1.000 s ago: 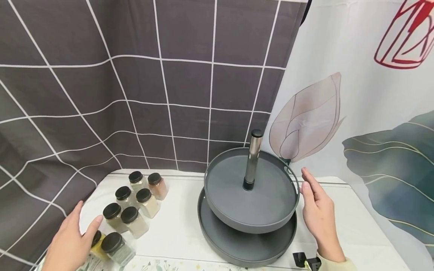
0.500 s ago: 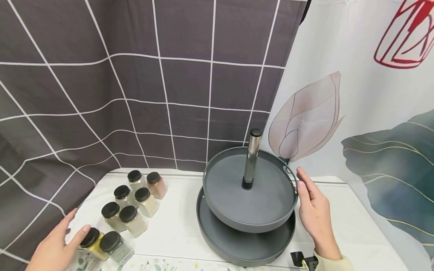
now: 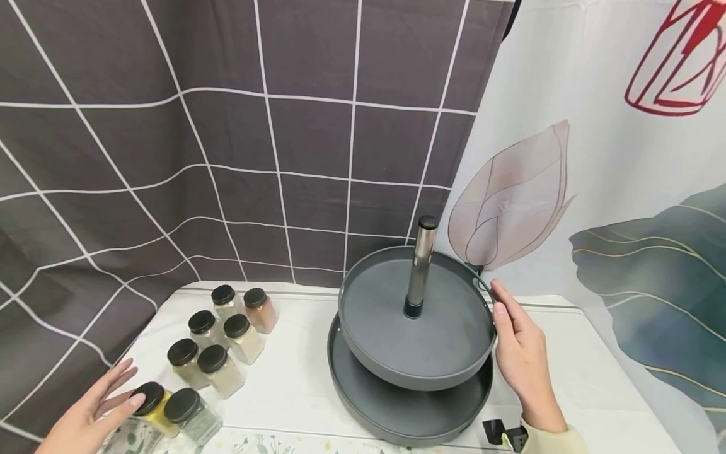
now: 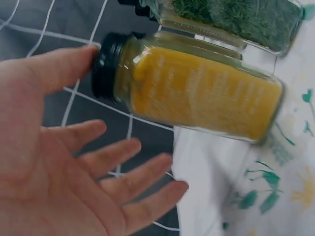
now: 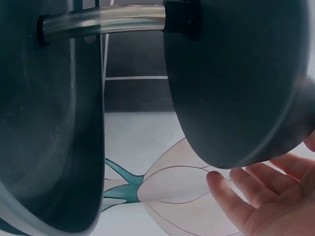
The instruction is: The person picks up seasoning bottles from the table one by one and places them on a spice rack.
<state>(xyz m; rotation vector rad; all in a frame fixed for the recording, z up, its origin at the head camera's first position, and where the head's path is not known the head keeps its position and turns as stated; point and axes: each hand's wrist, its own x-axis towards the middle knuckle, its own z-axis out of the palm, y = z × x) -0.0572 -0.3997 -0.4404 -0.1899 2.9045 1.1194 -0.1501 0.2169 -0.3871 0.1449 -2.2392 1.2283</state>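
Observation:
A spice jar of yellow powder (image 3: 157, 416) with a black lid stands at the front left of the table. My left hand (image 3: 91, 413) is beside it; in the left wrist view the thumb (image 4: 66, 66) meets the lid's edge while the other fingers spread loosely below the jar (image 4: 197, 93). Right of it stands a jar of green dried herbs (image 3: 198, 421). A grey two-tier round tray (image 3: 377, 328) with a metal post (image 3: 418, 271) occupies the middle right. My right hand (image 3: 523, 362) is at the upper tier's right rim, fingers extended under its edge (image 5: 241, 160); contact is unclear.
Several more black-lidded spice jars (image 3: 221, 372) stand in two rows behind the yellow one. A dark grid-patterned curtain (image 3: 312, 139) hangs behind, and a white leaf-printed curtain (image 3: 601, 157) hangs at the right. The tray's lower tier (image 3: 408, 413) juts out toward the front.
My left hand has moved left and down, its thumb coming to the yellow jar's lid. My right hand has shifted left, closer to the upper tier's rim. Jars and tray keep their places.

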